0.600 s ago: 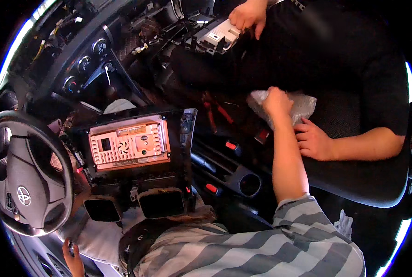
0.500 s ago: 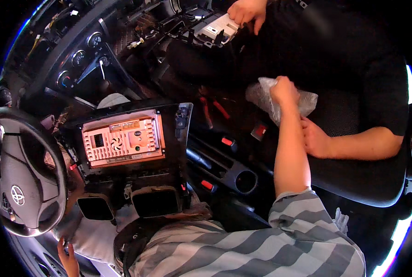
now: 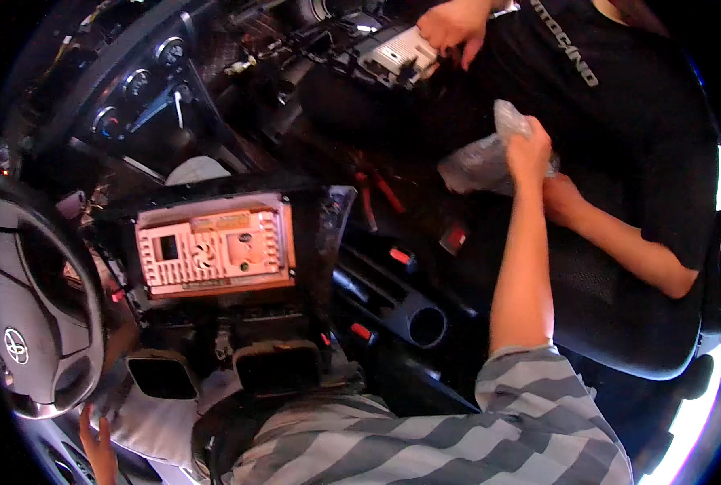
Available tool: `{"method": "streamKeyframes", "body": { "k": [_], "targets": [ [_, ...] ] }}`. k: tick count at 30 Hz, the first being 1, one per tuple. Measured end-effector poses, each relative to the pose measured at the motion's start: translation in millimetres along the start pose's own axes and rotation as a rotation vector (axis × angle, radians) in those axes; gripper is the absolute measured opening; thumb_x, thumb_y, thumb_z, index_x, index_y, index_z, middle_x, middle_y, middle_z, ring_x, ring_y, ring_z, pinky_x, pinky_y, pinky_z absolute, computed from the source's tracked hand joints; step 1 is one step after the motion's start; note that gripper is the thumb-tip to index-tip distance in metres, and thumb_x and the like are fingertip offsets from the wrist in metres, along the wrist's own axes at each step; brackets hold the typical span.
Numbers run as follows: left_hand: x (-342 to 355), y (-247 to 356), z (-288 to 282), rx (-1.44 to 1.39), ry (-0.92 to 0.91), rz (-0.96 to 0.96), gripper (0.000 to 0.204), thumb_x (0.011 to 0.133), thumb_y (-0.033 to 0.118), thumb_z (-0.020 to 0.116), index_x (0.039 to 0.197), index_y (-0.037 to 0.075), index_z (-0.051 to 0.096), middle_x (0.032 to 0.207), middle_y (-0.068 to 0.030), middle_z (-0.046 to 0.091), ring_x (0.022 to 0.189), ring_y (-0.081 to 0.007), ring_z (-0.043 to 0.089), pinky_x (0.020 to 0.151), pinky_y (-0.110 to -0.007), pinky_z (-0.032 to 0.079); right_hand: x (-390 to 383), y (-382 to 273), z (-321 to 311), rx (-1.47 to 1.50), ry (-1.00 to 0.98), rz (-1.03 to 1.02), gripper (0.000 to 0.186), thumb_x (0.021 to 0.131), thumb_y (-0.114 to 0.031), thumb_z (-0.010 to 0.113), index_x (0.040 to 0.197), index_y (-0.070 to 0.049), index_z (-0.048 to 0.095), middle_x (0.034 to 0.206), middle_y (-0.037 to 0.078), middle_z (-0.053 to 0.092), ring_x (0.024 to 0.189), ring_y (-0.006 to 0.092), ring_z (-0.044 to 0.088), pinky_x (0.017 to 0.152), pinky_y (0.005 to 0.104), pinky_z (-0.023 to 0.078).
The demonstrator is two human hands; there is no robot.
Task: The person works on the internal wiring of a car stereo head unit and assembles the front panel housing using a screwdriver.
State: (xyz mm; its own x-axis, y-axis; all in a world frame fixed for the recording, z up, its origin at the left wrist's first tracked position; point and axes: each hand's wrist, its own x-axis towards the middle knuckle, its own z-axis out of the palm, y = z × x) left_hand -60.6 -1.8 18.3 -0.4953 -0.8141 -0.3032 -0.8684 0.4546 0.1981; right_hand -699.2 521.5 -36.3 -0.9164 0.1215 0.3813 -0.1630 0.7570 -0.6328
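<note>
My right hand (image 3: 528, 147) is closed on a crumpled clear plastic wrap (image 3: 475, 164), lifting part of it over the passenger seat. A co-worker's hand (image 3: 564, 196) is just behind it, touching or very near the wrap; their other hand (image 3: 453, 28) grips a silver slotted unit (image 3: 397, 55) at the top. My left hand (image 3: 96, 443) is at the lower left below the steering wheel (image 3: 30, 339), fingers apart. A black dash panel (image 3: 328, 222) rests upturned on my lap, with a copper-coloured slotted unit (image 3: 215, 249) and two air vents (image 3: 275, 372).
Red-handled pliers (image 3: 380, 190) lie beside the plastic wrap. The centre console has a cup holder (image 3: 427, 326) and red seat-belt buckles (image 3: 402, 257). A climate control panel (image 3: 138, 105) with knobs is at the upper left; exposed dashboard parts and wires surround it.
My right hand has moved up and to the right, raising the plastic wrap. The co-worker's lower hand has followed it upward. My left hand has shifted slightly left.
</note>
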Motion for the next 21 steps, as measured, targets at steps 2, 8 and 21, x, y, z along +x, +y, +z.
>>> {"method": "streamKeyframes", "body": {
  "k": [2, 8, 21],
  "targets": [
    [5.0, 4.8, 0.9, -0.025, -0.014, 0.037, 0.048, 0.095, 0.015, 0.058, 0.138, -0.001, 0.046, 0.138, -0.016, 0.051, 0.131, -0.0267, 0.044, 0.11, -0.037, 0.03, 1.6, 6.6, 8.3, -0.213, 0.337, -0.374, 0.016, 0.082, -0.008, 0.052, 0.079, 0.002, 0.063, 0.079, 0.022, 0.065, 0.085, 0.0419, 0.064, 0.071, 0.0453, 0.051],
    [-13.8, 69.1, -16.8, -0.181, -0.113, 0.238, 0.04, 0.09, 0.013, 0.061, 0.126, -0.003, 0.054, 0.128, -0.0156, 0.057, 0.122, -0.0279, 0.05, 0.105, -0.036, 0.035, -107.4, -34.5, 61.6, -0.358, -0.04, -0.636, 0.039, 0.073, -0.004, 0.062, 0.112, -0.004, 0.058, 0.122, 0.018, 0.052, 0.116, 0.0389, 0.049, 0.096, 0.0499, 0.041],
    [-27.4, 182.4, -48.7, -0.314, -0.148, 0.579, 0.047, 0.086, 0.032, 0.066, 0.117, -0.002, 0.06, 0.113, -0.0164, 0.065, 0.109, -0.0304, 0.059, 0.098, -0.038, 0.041, -121.0, 132.3, 122.6, -0.672, -0.6, 0.38, 0.036, 0.082, -0.03, 0.07, 0.107, -0.005, 0.065, 0.118, 0.018, 0.064, 0.11, 0.0355, 0.062, 0.091, 0.0467, 0.051]
  ]
}}
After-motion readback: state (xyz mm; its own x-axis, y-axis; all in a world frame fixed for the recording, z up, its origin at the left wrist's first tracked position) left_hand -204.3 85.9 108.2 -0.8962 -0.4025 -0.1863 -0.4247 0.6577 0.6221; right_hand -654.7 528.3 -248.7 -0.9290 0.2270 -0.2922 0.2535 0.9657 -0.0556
